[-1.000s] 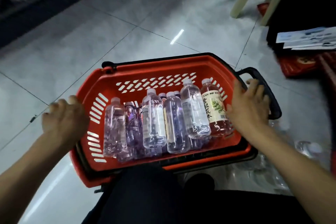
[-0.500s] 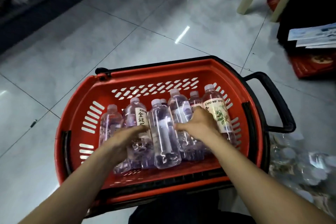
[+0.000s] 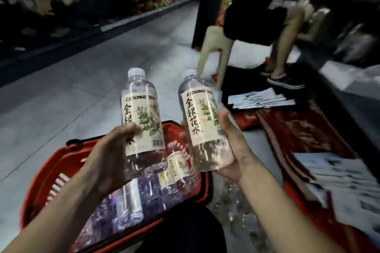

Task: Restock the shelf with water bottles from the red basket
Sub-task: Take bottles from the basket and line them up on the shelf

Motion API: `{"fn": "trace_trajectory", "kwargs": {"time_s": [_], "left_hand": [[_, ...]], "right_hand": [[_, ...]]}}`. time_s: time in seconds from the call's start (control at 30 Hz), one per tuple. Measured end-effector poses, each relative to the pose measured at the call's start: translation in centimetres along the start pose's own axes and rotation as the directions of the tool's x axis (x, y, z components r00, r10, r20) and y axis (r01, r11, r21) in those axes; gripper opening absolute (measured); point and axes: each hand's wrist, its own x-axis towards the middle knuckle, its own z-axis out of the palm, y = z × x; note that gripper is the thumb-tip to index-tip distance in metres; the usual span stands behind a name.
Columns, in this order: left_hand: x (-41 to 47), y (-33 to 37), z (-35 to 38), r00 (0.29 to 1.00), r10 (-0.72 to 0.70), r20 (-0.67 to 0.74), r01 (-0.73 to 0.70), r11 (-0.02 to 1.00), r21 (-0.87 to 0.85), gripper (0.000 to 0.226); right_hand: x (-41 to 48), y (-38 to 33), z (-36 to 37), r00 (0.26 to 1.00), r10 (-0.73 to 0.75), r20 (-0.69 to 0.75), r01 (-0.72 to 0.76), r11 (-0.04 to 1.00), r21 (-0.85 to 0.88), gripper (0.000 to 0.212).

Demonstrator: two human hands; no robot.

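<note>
Two clear water bottles with cream plant labels are held up above the red basket [image 3: 59,162]. My left hand [image 3: 107,158] grips the left bottle [image 3: 141,113] around its lower half. My right hand [image 3: 232,146] holds the right bottle [image 3: 197,117] from its right side, tilted slightly left. Both white caps point up and away. Several more bottles [image 3: 144,195] lie in the basket below, partly hidden by my hands. A dark shelf [image 3: 349,33] runs along the right, blurred.
Another person's bare legs [image 3: 283,47] and a pale stool [image 3: 216,55] stand ahead on the right. Papers [image 3: 257,98] and red packaging [image 3: 304,131] lie on the floor at right. Crumpled plastic wrap [image 3: 232,197] sits beside the basket. The tiled aisle [image 3: 82,80] stretches ahead left.
Both hands reached into the basket, each closed on a bottle and lifted it out. The camera has tilted up from the basket toward the aisle.
</note>
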Motion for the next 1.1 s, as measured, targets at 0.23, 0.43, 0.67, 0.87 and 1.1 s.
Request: {"fn": "trace_trajectory", "kwargs": {"time_s": [0.23,0.43,0.67,0.87,1.1], "left_hand": [[-4.1,0.5,14.8,0.945,0.137,0.296,-0.157,0.987,0.045,0.051],[-6.7,0.5,24.2,0.828,0.157,0.538,-0.256,0.960,0.114,0.107],[-8.2,-2.1,36.4,0.672,0.127,0.730,-0.249,0.967,0.061,0.071],[-11.3,-8.1,50.7,0.460,0.048,0.887,-0.150,0.988,0.025,0.072],[-16.6,-12.5,64.7,0.095,0.005,0.995,-0.091,0.996,0.004,0.097]], "right_hand": [[-15.0,-7.4,3.5,0.883,-0.387,-0.265,0.340,0.917,-0.207,0.056],[-24.9,-11.6,4.3,0.712,-0.644,-0.280,0.528,0.754,-0.391,0.030],[-35.8,-14.7,3.2,0.444,-0.823,-0.355,0.520,0.559,-0.645,0.029],[-48.8,-16.3,4.1,0.107,-0.891,-0.441,0.352,0.449,-0.821,0.045],[-59.1,-16.1,6.5,-0.266,-0.913,-0.310,0.194,0.265,-0.945,0.042]]}}
